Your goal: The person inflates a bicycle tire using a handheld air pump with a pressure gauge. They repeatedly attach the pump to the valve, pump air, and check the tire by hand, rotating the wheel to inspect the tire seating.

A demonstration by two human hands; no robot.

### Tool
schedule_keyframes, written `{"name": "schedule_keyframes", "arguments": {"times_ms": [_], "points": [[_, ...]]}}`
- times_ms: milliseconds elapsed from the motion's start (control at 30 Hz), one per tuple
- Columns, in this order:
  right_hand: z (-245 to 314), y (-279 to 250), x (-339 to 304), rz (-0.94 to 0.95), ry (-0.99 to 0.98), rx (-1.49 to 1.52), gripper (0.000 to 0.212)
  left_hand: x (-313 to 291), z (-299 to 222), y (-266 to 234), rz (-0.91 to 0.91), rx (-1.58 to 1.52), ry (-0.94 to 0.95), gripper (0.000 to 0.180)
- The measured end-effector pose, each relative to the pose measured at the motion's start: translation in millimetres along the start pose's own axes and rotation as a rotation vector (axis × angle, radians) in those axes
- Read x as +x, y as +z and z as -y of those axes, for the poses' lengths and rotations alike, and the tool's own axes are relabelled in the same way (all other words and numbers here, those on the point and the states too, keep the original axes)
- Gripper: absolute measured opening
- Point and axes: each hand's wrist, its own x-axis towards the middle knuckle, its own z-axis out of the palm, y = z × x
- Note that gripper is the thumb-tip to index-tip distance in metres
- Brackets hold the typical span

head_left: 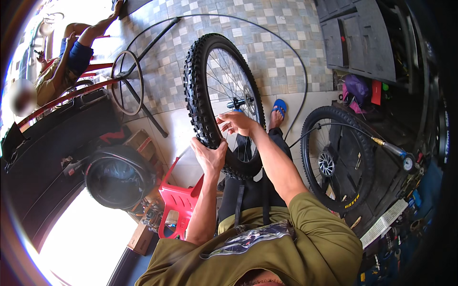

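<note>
A bicycle wheel with a black knobby tire stands upright in front of me, above my legs. Its spokes run in to a dark hub. My left hand is wrapped around the near left part of the tire, thumb toward the rim. Beside the inner edge of the rim is my right hand, in front of the spokes. Its fingers are loosely bent and apart, with nothing visible in them; whether a fingertip touches the rim I cannot tell.
A second bicycle wheel lies at the right, a gauged inflator and black hose near it. A red plastic chair stands at my left. Tools lie lower right. A black stand and a seated person are far left.
</note>
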Motion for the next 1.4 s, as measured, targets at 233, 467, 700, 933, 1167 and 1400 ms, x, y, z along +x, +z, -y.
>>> {"name": "schedule_keyframes", "arguments": {"times_ms": [233,467,700,933,1167,1400], "points": [[-1.5,-13.2,10.4,0.029,-0.040,-0.058,0.044,7.3,-21.3,-2.8,0.014,-0.079,-0.122,0.065],[-2.0,-7.7,1.4,0.024,-0.111,-0.021,0.046,3.7,-21.8,-3.0,0.002,-0.051,-0.118,0.063],[-1.5,-10.0,5.8,0.026,-0.056,-0.113,0.042,1.9,-18.2,0.7,-0.015,-0.078,-0.092,0.063],[-8.1,-8.0,1.3,0.023,-0.143,-0.124,0.043,-2.8,-15.3,1.6,0.001,-0.052,-0.019,0.065],[-12.0,-9.7,7.9,-0.041,-0.121,-0.274,0.050,-3.3,-14.9,5.1,0.008,-0.077,-0.010,0.066],[-22.3,-10.7,0.2,-0.049,-0.204,-0.186,0.052,-7.4,-17.5,5.9,-0.040,-0.067,-0.099,0.066]]}}
